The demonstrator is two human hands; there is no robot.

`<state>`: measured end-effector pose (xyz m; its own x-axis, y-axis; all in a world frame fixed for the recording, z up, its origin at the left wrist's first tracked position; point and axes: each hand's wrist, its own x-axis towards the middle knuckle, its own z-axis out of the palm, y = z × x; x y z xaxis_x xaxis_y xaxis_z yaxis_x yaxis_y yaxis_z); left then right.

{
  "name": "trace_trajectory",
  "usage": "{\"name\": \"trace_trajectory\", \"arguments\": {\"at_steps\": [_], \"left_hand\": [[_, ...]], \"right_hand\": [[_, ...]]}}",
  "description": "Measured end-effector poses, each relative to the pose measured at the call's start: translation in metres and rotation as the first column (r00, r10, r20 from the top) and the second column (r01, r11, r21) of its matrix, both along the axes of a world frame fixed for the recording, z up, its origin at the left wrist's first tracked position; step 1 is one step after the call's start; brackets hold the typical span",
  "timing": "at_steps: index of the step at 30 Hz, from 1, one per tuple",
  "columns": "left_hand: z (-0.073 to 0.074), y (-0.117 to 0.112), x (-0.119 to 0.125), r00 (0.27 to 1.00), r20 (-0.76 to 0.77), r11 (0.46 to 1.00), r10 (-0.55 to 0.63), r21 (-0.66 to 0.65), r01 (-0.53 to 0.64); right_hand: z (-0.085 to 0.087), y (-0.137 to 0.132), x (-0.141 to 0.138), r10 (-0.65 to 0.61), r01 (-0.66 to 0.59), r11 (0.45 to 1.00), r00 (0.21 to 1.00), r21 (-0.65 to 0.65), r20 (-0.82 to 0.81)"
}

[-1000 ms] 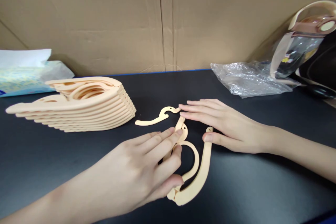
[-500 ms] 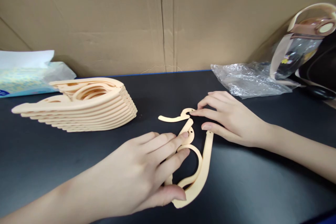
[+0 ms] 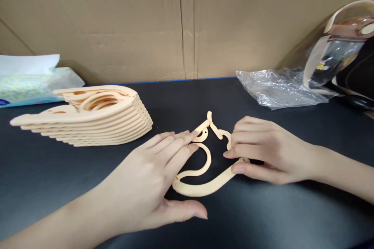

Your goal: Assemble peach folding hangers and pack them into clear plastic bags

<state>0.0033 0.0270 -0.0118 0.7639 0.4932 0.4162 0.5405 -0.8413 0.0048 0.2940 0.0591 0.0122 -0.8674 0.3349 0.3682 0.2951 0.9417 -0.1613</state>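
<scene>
A beige folding clothes hanger (image 3: 201, 188) lies partly unfolded on the dark tabletop between my hands. My left hand (image 3: 149, 179) rests over its left side, fingers stretched out on it and thumb spread away. Curled fingers of my right hand (image 3: 263, 149) are at the small hook (image 3: 217, 130), while its thumb presses on the tip of the lower arm. The curved inner piece (image 3: 209, 159) shows between the hands. The left part of the hanger is hidden beneath my left hand.
A stack of folded beige hangers (image 3: 102, 124) stands to the left, with a tissue pack (image 3: 26, 81) behind it. Crumpled clear plastic (image 3: 274, 89) and a transparent bottle (image 3: 336, 52) are at the right. Cardboard (image 3: 131, 27) forms the back wall.
The lower arm has swung out to the right, away from the curved inner piece, with my right hand now on its tip. The hook has turned, and my left thumb has come off the hanger.
</scene>
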Motion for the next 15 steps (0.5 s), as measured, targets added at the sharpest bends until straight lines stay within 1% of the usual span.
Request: {"name": "trace_trajectory", "arguments": {"at_steps": [4, 7, 10, 15], "left_hand": [[0.005, 0.002, 0.002, 1.0, -0.003, 1.0, -0.004, -0.007, 0.004], [0.009, 0.003, 0.003, 0.999, -0.038, 0.999, -0.023, -0.023, 0.023], [0.011, 0.002, 0.003, 0.998, -0.046, 0.998, -0.049, -0.027, 0.048], [0.005, 0.002, 0.001, 0.999, -0.033, 0.999, -0.041, -0.033, 0.04]], "right_hand": [[0.004, -0.009, -0.005, 0.022, -0.021, 0.977, 1.0, -0.214, 0.002], [0.006, -0.013, -0.008, 0.042, -0.035, 0.959, 0.999, -0.281, 0.02], [0.005, -0.012, -0.006, 0.018, -0.003, 0.971, 0.998, -0.238, 0.06], [0.001, -0.008, -0.001, -0.055, 0.061, 0.995, 0.996, -0.081, 0.071]]}}
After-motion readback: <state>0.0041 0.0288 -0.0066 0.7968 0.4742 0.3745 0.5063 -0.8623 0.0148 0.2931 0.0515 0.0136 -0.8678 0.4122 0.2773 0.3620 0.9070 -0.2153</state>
